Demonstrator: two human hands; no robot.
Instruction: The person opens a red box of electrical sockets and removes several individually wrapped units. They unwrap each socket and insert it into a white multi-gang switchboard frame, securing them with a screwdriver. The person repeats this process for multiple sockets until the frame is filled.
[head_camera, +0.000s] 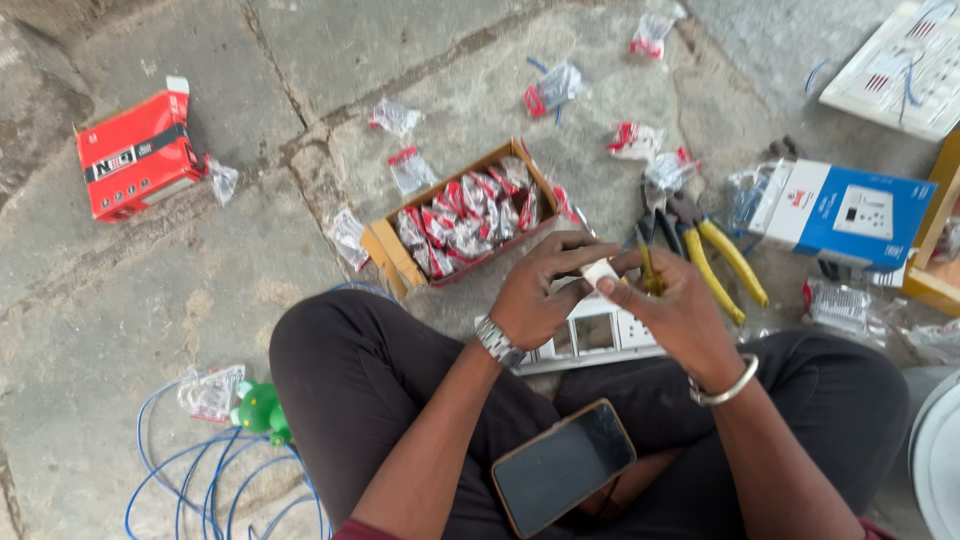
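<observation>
A single head-worn camera looks steeply down from just above the seated person's lap, facing forward over the stone floor (200, 300). The open cardboard box (465, 215) sits near frame centre, close by; the lap fills the frame below it.

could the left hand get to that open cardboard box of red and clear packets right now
Probably yes: the open cardboard box of packets lies just beyond the left hand with nothing between, though both hands, right hand included, grip a small white part.

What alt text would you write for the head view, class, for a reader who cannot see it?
Seated cross-legged on a stone floor, a person's left hand and right hand together hold a small white part. An open box of packets, yellow-handled pliers and a phone on the lap lie nearby.
</observation>
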